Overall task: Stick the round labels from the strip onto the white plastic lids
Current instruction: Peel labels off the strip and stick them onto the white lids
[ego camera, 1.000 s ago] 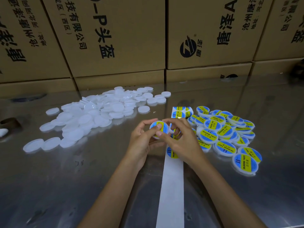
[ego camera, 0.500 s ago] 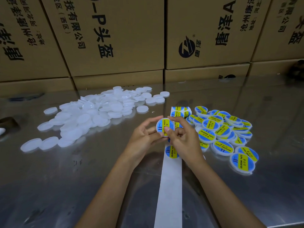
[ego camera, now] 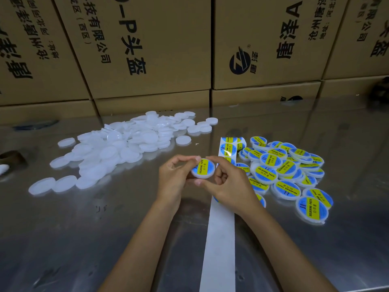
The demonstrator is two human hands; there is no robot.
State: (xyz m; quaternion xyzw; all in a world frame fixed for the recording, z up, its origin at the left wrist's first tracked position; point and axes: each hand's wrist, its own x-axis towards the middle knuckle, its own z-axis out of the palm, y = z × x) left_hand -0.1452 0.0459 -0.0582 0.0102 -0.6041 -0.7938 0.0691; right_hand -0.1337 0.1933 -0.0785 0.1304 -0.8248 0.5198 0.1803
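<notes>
- Head view, against the frame a second ago: the lid [ego camera: 203, 168] in the hands now shows its whole blue-and-yellow label, where fingers covered part of it before; the right thumb has come off the label face and sits at the lid's lower rim. Piles and strip lie as they did.
- Bare lids [ego camera: 117, 148] lie heaped toward the table's [ego camera: 105, 239] far left, a few strays trailing to the near left of the heap.
- Left hand [ego camera: 175, 179] pinches the lid's left rim, forefinger on top, thumb below, fingers curled round it.
- Lid is held above the table's middle, between the two hands, tilted so its face looks up at the camera; the yellow band and its print run from lower left to upper right.
- Right hand [ego camera: 229, 184] pinches the lid's right rim, forefinger tip at the top meeting the left forefinger, thumb underneath.
- Strip [ego camera: 219, 245] runs from the near edge away under the right hand, long axis toward the far edge; past the hands it carries labels and ends in a small roll [ego camera: 231, 144].
- Labelled lids [ego camera: 290, 171] lie piled right of the strip, overlapping, faces up.
- Cartons [ego camera: 147, 49] stand along the far edge.
</notes>
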